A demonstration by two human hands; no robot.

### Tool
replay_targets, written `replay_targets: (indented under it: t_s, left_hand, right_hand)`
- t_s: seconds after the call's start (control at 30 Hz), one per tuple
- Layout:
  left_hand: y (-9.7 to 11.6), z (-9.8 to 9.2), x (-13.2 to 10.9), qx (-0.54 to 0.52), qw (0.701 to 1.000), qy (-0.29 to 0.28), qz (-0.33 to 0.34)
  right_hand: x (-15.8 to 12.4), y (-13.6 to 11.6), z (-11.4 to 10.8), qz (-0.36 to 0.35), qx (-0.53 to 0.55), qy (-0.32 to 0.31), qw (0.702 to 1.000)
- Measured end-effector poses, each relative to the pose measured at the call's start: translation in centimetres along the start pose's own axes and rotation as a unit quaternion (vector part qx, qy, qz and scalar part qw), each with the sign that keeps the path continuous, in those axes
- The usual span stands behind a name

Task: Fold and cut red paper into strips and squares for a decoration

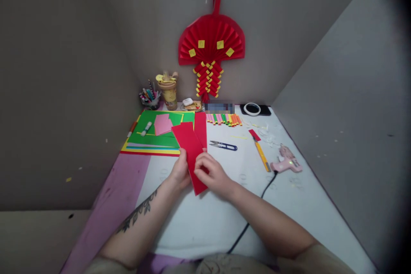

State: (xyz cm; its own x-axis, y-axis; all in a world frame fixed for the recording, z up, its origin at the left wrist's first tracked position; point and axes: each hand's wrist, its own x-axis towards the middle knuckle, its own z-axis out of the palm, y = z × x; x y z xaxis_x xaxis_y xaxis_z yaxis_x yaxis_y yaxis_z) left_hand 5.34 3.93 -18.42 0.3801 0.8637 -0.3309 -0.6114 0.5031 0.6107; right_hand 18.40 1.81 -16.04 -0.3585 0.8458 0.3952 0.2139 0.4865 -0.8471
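My left hand (180, 172) grips a long strip of red paper (189, 139) by its left edge, with the thumb on top. The strip is tilted, its far end leaning left. Against its right edge, my right hand (212, 175) is closed with curled fingers pinching the paper; the exact fingertip contact is partly hidden. Under the far part of the strip lies another red sheet (201, 120). To the right of it are thread snips (224, 145) with dark blue handles.
Green and other coloured sheets (154, 139) with pink paper (162, 124) lie left. Small coloured paper rolls (224, 119) line the back. At right are a yellow craft knife (261, 154) and a corded pink glue gun (287, 162). A red fan decoration (212, 38) hangs on the wall.
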Motion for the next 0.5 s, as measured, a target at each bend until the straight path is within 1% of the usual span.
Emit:
replay_targets:
  t_s: [0.03, 0.07, 0.13, 0.17, 0.2, 0.23, 0.27, 0.3, 0.33, 0.37, 0.43, 0.47, 0.5]
  left_hand:
    - [0.2, -0.1, -0.1, 0.002, 1.0, 0.003, -0.012]
    - [0.3, -0.3, -0.2, 0.006, 1.0, 0.007, -0.023]
    - [0.5, -0.5, -0.6, 0.02, 0.999, 0.008, -0.041]
    - [0.5, -0.5, -0.8, 0.028, 0.999, 0.005, -0.045]
    - [0.5, -0.6, -0.9, 0.038, 0.998, 0.002, -0.045]
    - [0.4, -0.5, -1.1, 0.046, 0.998, 0.001, -0.043]
    - [0.4, -0.5, -1.2, 0.053, 0.998, 0.0, -0.043]
    - [0.4, -0.5, -1.2, 0.056, 0.997, 0.002, -0.044]
    - [0.6, -0.5, -1.2, 0.055, 0.998, 0.005, -0.041]
    - [0.9, -0.5, -1.2, 0.05, 0.998, 0.012, -0.037]
    - [2.1, -0.8, -1.1, 0.029, 0.999, 0.033, -0.008]
    - [2.9, -1.1, -1.1, 0.017, 0.999, 0.047, 0.019]
    - [3.9, -1.5, -1.0, 0.002, 0.996, 0.063, 0.06]
  right_hand:
    - [0.4, 0.1, -1.2, 0.009, 0.02, 0.027, 0.999]
    - [0.7, 0.5, -2.6, 0.022, 0.03, 0.068, 0.997]
    - [1.3, 2.0, -6.0, 0.071, 0.025, 0.147, 0.986]
    - [1.4, 2.9, -7.7, 0.103, -0.001, 0.177, 0.979]
    - [1.4, 3.9, -9.3, 0.135, -0.052, 0.197, 0.97]
    - [1.2, 4.9, -10.8, 0.162, -0.131, 0.203, 0.957]
    - [0.9, 5.9, -12.0, 0.183, -0.224, 0.21, 0.934]
    - [0.5, 6.7, -12.9, 0.196, -0.291, 0.224, 0.909]
    - [0.1, 7.3, -13.5, 0.204, -0.33, 0.219, 0.895]
    - [-0.2, 7.8, -13.8, 0.205, -0.347, 0.207, 0.891]
    - [-0.6, 8.2, -13.9, 0.196, -0.338, 0.175, 0.904]
    - [-0.5, 8.3, -13.7, 0.189, -0.328, 0.163, 0.911]
    - [-0.4, 8.2, -13.5, 0.182, -0.319, 0.154, 0.917]
